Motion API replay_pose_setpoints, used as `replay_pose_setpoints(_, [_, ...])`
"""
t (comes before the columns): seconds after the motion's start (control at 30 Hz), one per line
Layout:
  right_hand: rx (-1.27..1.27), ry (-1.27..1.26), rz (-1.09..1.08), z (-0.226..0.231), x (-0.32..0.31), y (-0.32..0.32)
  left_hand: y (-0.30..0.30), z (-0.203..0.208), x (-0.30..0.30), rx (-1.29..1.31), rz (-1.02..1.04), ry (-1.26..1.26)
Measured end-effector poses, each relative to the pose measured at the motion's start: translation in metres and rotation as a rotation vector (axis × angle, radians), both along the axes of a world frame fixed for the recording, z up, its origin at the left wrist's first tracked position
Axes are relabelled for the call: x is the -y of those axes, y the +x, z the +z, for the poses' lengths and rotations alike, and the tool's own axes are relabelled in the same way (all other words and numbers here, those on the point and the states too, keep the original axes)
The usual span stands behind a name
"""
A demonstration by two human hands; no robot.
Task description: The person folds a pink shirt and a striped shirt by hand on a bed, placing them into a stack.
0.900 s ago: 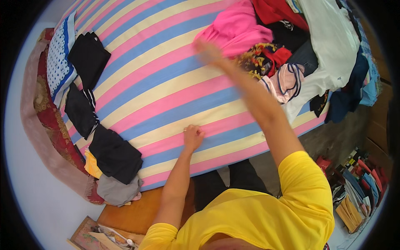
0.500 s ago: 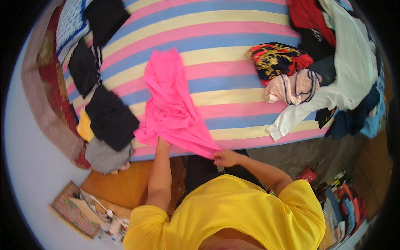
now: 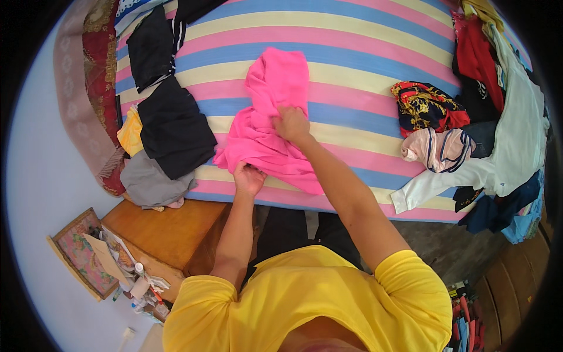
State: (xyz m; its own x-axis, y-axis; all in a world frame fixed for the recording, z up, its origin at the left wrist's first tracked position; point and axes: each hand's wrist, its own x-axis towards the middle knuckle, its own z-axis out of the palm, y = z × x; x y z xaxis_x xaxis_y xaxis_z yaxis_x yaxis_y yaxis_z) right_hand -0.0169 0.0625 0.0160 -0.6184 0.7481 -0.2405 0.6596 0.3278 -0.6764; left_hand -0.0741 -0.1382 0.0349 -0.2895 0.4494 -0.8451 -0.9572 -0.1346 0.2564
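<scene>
A bright pink garment (image 3: 264, 138) lies bunched in front of me on the striped bedsheet (image 3: 346, 67); its exact kind does not show. At its near left edge, my left hand (image 3: 249, 179) has turned palm up, with the fingers hooked round the hem and partly covered by cloth. My right hand (image 3: 291, 124) reaches to the middle of the garment and pinches a fold at its right side. The far part stretches away from me in a fairly smooth strip, while the near part is creased and spreads toward the bed's front edge.
Black folded clothes (image 3: 176, 126), a grey garment (image 3: 155, 179) and a yellow one (image 3: 131, 130) are on the left. Across on the right sit a patterned cloth (image 3: 428, 108), a light pink garment (image 3: 437, 149) and a white long-sleeved top (image 3: 516, 135). A wooden cabinet (image 3: 164, 229) stands lower left.
My right hand has let go of the near right corner and moved up to the garment's middle. That corner now lies on the bed. The left hand remains at the near edge; the view has shifted.
</scene>
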Motion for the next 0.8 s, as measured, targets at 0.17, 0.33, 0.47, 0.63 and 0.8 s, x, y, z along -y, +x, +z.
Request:
replay_pose_setpoints(0.17, [-0.904, -1.301, -0.887, -0.005, -0.034, 0.059, -0.029, -0.021, 0.043, 0.009, 0.17, -0.188])
replay_pose_setpoints(0.33, [-0.938, -0.965, -1.27, 0.037, -0.048, 0.197, -0.027, -0.023, 0.044, 0.051, -0.018, -0.447])
replay_pose_setpoints(0.47, [-0.462, -0.904, -1.414, 0.015, 0.009, 0.274, -0.019, -0.015, 0.035, -0.151, -0.222, -0.644])
replay_pose_setpoints(0.63, [-0.158, -0.659, -1.296, -0.002, 0.038, 0.272, -0.03, -0.022, 0.015, -0.674, -0.112, -0.912])
replay_pose_setpoints(0.8, [0.016, -0.369, -0.564, -0.03, 0.024, 0.248, -0.001, 0.017, -0.056, -1.679, -1.048, -0.579])
